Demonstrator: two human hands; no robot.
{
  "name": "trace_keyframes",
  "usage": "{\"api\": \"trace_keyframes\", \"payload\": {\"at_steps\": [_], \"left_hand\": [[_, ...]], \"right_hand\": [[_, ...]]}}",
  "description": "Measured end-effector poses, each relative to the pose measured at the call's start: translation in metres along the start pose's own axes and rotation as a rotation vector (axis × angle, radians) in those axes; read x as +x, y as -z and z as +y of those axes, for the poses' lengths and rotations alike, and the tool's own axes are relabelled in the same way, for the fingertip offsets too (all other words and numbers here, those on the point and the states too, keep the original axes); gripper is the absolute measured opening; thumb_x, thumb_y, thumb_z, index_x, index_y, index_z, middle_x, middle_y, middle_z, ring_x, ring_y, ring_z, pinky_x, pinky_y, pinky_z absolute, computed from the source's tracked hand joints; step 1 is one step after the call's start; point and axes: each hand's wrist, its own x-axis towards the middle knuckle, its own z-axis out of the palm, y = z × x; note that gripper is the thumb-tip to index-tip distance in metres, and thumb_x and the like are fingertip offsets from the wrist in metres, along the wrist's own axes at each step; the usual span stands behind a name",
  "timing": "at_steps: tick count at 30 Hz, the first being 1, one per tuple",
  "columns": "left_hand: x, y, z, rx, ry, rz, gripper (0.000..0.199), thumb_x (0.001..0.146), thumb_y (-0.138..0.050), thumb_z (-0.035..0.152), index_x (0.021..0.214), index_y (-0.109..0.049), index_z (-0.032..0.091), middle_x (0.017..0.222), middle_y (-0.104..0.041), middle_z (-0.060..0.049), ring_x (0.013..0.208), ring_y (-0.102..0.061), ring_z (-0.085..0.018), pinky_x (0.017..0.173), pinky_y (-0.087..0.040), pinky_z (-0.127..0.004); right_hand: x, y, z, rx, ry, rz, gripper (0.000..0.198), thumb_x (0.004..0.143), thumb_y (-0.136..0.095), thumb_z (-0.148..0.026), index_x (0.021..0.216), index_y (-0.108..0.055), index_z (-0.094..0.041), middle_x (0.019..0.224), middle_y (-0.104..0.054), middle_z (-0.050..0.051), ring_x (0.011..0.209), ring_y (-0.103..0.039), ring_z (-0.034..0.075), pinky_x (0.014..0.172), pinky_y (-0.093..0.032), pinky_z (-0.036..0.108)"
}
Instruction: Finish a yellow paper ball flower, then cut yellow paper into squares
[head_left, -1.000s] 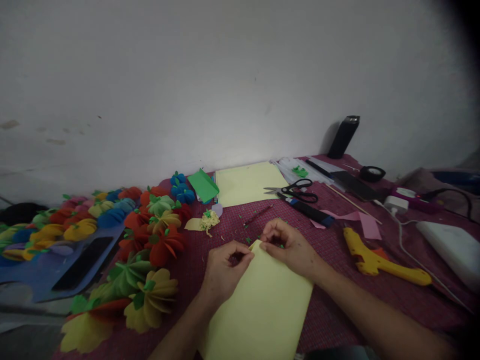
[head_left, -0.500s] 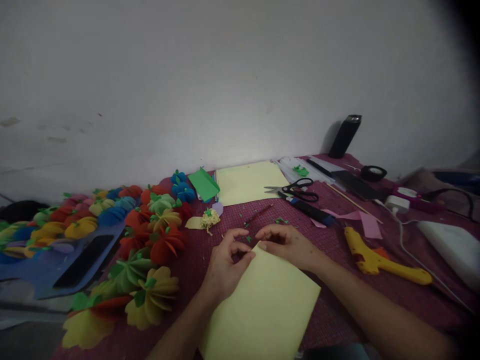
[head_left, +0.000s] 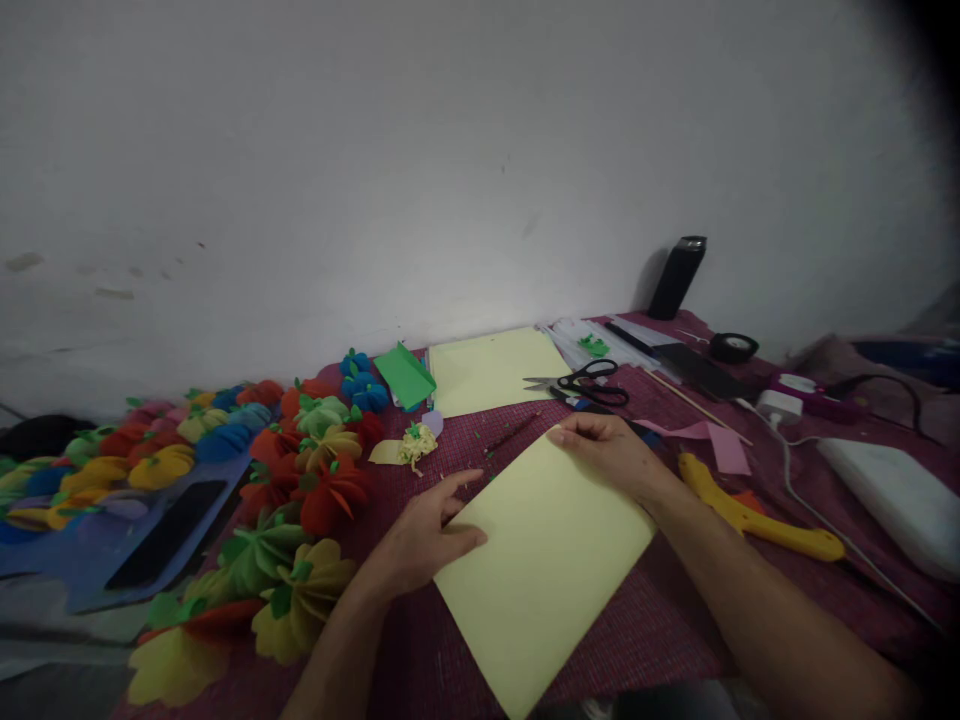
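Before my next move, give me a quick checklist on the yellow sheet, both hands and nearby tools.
1. Right hand on the yellow sheet, upper corner: ok.
2. Left hand gripping firmly: cannot tell; it overlaps the left edge, underside hidden.
3. Scissors off the held sheet: ok, beyond the right hand.
4. Glue gun clear of the sheet: ok, to the right.
5. Blue-and-black tool fully visible: not ok, right hand partly covers it.

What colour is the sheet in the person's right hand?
The sheet is pale yellow; it shows best in the head view.
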Motion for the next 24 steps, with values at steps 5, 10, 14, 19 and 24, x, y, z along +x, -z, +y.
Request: {"api": "trace_keyframes", "payload": {"at_steps": [5, 10, 14, 19, 24], "left_hand": [[-0.008, 0.015, 0.008, 0.116, -0.031, 0.072, 0.057, 0.071, -0.06, 0.021, 0.125, -0.041, 0.019, 0.06, -0.054, 0.005, 0.055, -0.047, -0.009, 0.051, -0.032, -0.019], [-0.01, 0.018, 0.006, 0.099, 0.041, 0.06, 0.061, 0.072, -0.06, 0.025, 0.129, -0.038, 0.018, 0.066, -0.064, 0.001, 0.057, -0.052, -0.012, 0.052, -0.034, -0.02], [-0.012, 0.02, 0.008, 0.054, 0.067, 0.002, 0.06, 0.076, -0.057, 0.029, 0.131, -0.038, 0.016, 0.079, -0.069, -0.004, 0.065, -0.058, -0.016, 0.059, -0.041, -0.024], [-0.014, 0.021, 0.013, 0.113, -0.035, 0.074, 0.046, 0.081, -0.049, 0.036, 0.123, -0.05, 0.017, 0.106, -0.064, -0.008, 0.091, -0.058, -0.021, 0.075, -0.044, -0.029], [-0.014, 0.021, 0.01, 0.068, -0.021, 0.031, 0.052, 0.079, -0.053, 0.036, 0.127, -0.045, 0.018, 0.091, -0.068, -0.007, 0.08, -0.06, -0.02, 0.068, -0.045, -0.029]], "right_hand": [[0.003, 0.004, 0.003, 0.024, -0.023, 0.033, 0.034, 0.069, -0.059, -0.051, 0.071, -0.058, -0.017, 0.058, -0.058, -0.002, 0.046, -0.05, 0.01, 0.043, -0.036, 0.021], [0.005, 0.005, 0.006, -0.004, -0.016, 0.044, 0.034, 0.069, -0.059, -0.051, 0.071, -0.058, -0.017, 0.057, -0.058, -0.002, 0.046, -0.051, 0.011, 0.042, -0.036, 0.021], [0.008, 0.005, 0.01, -0.017, -0.033, 0.038, 0.034, 0.069, -0.058, -0.052, 0.07, -0.058, -0.018, 0.057, -0.059, -0.002, 0.046, -0.051, 0.011, 0.042, -0.037, 0.021], [0.011, 0.006, 0.013, -0.034, -0.06, 0.015, 0.035, 0.068, -0.058, -0.053, 0.07, -0.057, -0.017, 0.058, -0.06, -0.001, 0.046, -0.053, 0.011, 0.042, -0.037, 0.021], [0.013, 0.007, 0.018, -0.026, -0.077, 0.003, 0.036, 0.068, -0.058, -0.053, 0.069, -0.056, -0.017, 0.056, -0.057, -0.001, 0.044, -0.05, 0.011, 0.041, -0.036, 0.022]]}}
